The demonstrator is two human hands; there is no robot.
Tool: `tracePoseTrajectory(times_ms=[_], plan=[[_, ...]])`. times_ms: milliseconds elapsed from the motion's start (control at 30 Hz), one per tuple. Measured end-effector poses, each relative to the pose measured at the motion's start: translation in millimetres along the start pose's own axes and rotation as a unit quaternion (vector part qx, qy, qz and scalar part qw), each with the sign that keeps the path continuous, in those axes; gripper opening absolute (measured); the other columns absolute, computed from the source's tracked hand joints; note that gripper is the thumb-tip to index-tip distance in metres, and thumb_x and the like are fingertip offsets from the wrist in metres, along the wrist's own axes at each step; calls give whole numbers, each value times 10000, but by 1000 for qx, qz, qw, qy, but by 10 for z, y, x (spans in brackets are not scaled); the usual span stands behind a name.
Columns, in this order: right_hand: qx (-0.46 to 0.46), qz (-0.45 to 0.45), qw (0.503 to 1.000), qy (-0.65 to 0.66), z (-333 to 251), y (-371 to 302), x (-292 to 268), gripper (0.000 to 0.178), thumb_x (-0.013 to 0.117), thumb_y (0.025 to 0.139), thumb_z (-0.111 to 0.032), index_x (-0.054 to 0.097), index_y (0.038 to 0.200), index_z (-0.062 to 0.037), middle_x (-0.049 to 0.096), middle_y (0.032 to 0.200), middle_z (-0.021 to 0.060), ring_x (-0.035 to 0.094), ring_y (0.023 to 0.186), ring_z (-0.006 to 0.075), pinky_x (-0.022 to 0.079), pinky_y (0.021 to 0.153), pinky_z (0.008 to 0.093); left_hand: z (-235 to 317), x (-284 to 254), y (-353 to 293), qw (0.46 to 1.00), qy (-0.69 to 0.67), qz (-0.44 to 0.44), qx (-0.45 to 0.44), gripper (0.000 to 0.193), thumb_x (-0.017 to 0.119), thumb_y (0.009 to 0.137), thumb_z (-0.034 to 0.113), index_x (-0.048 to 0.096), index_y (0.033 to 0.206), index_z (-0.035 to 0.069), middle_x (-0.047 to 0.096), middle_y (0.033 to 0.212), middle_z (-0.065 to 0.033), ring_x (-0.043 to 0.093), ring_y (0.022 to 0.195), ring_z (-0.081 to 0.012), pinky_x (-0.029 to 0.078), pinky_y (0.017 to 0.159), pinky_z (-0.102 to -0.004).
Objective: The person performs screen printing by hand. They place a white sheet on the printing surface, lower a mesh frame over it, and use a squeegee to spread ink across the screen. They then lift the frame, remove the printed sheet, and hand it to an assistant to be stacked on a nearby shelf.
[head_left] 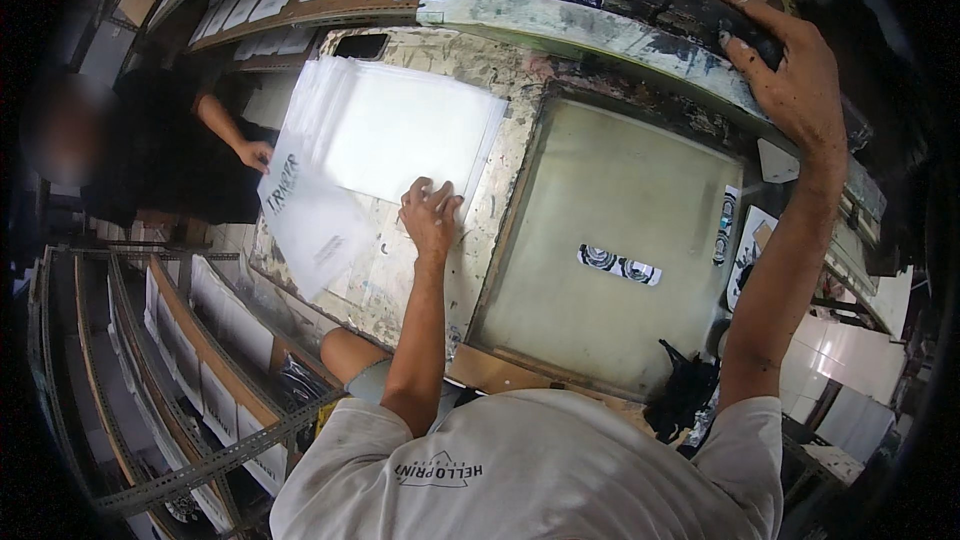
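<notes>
Left of the screen [600, 195], a co-worker's hand [257, 155] grips a printed sheet [318, 225] by its edge, and here's the white paper stack [405, 130], between that and the screen! The left hand [430, 214] is down at the stack's near edge, fingers bent and slightly apart, any pinch impossible to tell; past the screen's far right corner, the right hand [792, 75] clamps a dark board [680, 15].

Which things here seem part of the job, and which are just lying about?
Seemingly in the job:
White sheets, left hand at their near edge
Printed sheet, in a co-worker's hand
Dark stained bar, right hand on it

Apparently just lying about:
Black phone-like slab
Crumpled black cloth
</notes>
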State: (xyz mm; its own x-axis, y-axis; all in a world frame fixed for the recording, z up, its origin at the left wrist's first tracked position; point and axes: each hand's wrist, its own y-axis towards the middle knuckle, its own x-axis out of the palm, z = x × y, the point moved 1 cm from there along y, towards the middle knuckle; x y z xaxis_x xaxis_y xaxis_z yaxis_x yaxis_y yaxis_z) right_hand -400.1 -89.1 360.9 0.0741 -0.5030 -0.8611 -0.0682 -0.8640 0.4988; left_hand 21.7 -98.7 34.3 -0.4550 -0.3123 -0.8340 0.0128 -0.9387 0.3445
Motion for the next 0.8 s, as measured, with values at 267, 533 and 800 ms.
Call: tracePoseTrajectory(times_ms=[267, 533, 800], plan=[[2, 5, 1000, 3, 74, -7, 8, 436, 758, 843, -332, 719, 1202, -88, 701, 1221, 137, 656, 1128, 303, 492, 1004, 429, -105, 41, 310, 964, -241, 99, -55, 105, 774, 819, 91, 774, 890, 13, 698, 1033, -139, 657, 959, -276, 510, 828, -363], [2, 23, 1000, 17, -33, 5, -29, 444, 767, 837, -338, 723, 1193, -77, 705, 1197, 158, 668, 1108, 304, 498, 994, 414, -209, -44, 467, 963, -188, -115, -155, 76, 733, 827, 47, 763, 861, -13, 726, 940, -151, 684, 896, -277, 526, 790, -364], [0, 32, 999, 26, 17, 34, -26, 440, 767, 825, -331, 728, 1181, -76, 712, 1175, 166, 679, 1073, 326, 497, 990, 420, 708, -396, 459, 954, -247, -129, 107, 131, 771, 831, 70, 778, 957, 32, 712, 1146, -128, 661, 1082, -277, 513, 897, -370]])
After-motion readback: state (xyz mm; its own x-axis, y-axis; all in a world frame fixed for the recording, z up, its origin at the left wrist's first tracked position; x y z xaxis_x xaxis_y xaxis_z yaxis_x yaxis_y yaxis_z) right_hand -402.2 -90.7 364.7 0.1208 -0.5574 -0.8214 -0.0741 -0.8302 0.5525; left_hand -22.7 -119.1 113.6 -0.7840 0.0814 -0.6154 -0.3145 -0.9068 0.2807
